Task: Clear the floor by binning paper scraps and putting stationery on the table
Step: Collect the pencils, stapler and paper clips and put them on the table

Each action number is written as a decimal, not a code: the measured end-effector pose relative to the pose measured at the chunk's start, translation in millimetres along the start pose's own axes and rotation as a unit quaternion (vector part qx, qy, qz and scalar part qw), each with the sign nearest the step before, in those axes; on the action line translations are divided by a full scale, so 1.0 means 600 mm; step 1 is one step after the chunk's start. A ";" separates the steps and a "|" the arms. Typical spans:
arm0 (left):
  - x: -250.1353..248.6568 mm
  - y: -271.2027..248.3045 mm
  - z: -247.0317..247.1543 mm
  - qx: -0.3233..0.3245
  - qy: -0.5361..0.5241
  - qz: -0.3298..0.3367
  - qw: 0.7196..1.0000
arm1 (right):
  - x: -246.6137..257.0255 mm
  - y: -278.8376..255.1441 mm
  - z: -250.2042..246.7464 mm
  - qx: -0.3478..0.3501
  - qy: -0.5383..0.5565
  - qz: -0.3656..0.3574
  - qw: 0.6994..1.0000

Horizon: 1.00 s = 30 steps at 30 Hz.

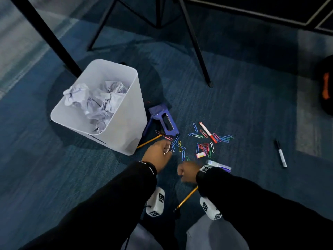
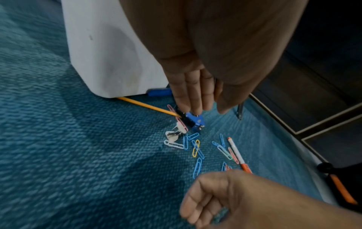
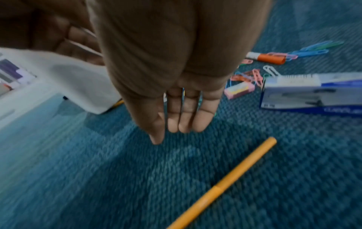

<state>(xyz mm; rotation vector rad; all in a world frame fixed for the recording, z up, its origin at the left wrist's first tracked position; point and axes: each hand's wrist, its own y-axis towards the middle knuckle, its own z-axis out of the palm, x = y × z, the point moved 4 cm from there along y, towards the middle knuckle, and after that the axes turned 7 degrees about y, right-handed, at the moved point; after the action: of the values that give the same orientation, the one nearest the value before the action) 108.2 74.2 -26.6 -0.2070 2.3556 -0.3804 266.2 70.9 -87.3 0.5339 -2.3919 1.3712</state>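
Observation:
My left hand (image 1: 158, 150) hangs just above the floor beside the bin, its fingertips (image 2: 195, 108) over the nose of the blue staple gun (image 1: 164, 121). In the right wrist view thin pale wire like a paper clip crosses its fingers (image 3: 78, 40). Coloured paper clips (image 1: 203, 147) lie scattered on the carpet, with white ones (image 2: 173, 144) close to my left fingertips. My right hand (image 1: 187, 172) hovers loosely curled and holds nothing. One yellow pencil (image 1: 149, 141) lies against the bin, another (image 3: 225, 182) under my right wrist. The white bin (image 1: 126, 134) holds crumpled paper (image 1: 97, 101).
A red marker (image 1: 208, 129), a pink eraser (image 1: 201, 155), a staple box (image 1: 219, 166) and a black marker (image 1: 280, 153) lie on the blue carpet. Black table and chair legs (image 1: 196, 44) stand behind. A dark bag with orange trim (image 1: 326, 87) sits at the right edge.

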 end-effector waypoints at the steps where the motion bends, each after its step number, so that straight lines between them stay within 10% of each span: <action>1: 0.007 -0.007 0.006 0.006 0.005 0.001 1.000 | -0.001 0.003 0.017 0.017 -0.017 0.000 1.000; 30: 0.141 0.098 0.058 0.070 0.255 -0.129 0.956 | 0.011 -0.004 0.105 0.138 -0.362 -0.190 0.902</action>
<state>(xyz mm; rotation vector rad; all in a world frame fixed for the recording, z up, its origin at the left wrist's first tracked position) 68.7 100.6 -124.4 -0.3890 2.7987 -0.8048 255.2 13.7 -112.9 1.7532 -2.3849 1.5016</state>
